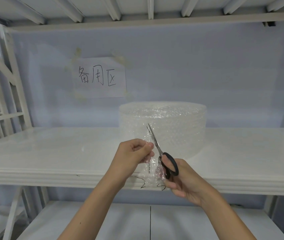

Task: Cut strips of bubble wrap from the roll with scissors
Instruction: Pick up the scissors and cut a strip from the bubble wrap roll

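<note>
I'm pinching the bubble wrap [150,163] in my left hand [131,157] | right hand [177,177] is gripping the scissors [156,146] just beside that pinch | roll [163,125] behind | risk: blades nicking my fingers.

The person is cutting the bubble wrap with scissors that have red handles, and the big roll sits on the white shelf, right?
Not quite. The scissors have black handles, not red, as the head view shows. The rest is right: the right hand works them through the bubble wrap that the left hand pinches, and the big roll sits on the white shelf.
</note>
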The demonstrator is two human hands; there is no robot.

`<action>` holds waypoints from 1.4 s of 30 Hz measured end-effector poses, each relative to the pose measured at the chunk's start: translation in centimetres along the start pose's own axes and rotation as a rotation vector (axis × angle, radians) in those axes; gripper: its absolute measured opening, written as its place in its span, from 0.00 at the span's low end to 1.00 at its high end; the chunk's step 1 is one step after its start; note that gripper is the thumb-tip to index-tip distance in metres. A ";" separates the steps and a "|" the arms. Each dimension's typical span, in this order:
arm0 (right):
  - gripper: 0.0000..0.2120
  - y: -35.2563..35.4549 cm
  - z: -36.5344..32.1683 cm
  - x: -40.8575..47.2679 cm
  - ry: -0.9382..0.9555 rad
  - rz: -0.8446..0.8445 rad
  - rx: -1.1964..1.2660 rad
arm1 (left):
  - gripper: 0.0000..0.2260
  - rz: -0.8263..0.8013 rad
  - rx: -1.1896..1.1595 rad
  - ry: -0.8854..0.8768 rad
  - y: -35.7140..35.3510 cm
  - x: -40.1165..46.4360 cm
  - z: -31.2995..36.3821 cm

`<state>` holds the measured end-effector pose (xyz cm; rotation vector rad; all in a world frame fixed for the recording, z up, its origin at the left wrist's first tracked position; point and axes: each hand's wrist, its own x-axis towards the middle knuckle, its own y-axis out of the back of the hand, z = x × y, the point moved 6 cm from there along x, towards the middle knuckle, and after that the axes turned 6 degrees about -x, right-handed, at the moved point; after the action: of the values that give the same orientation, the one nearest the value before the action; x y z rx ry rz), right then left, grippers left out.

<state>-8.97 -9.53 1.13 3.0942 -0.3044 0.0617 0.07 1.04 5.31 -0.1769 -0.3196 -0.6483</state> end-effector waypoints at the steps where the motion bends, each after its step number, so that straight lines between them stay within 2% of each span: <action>1: 0.21 0.0 0.0 0.0 -0.007 -0.002 0.002 | 0.06 -0.013 0.005 0.006 -0.1 -0.1 -0.1; 13: 0.22 0.0 -0.5 0.6 0.028 0.017 -0.032 | 0.06 -0.039 0.020 0.001 -0.1 -0.2 -0.4; 18: 0.15 -0.2 -1.2 0.6 0.074 0.024 -0.061 | 0.06 -0.038 0.030 -0.022 -0.1 -0.2 -0.2; 21: 0.17 -0.2 -1.0 0.9 0.071 0.018 -0.053 | 0.06 -0.036 0.029 -0.021 0.0 -0.2 -0.2; 27: 0.27 -0.2 -1.2 1.4 0.073 0.035 -0.045 | 0.05 -0.060 0.056 -0.014 -0.1 -0.4 -0.2; 42: 0.23 -0.2 -1.7 1.9 0.061 0.047 -0.008 | 0.06 -0.147 0.139 0.034 0.4 -1.0 -0.4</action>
<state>-7.11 -9.68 2.88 3.0697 -0.3747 0.1557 -0.33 1.75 4.56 -0.0089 -0.3455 -0.7712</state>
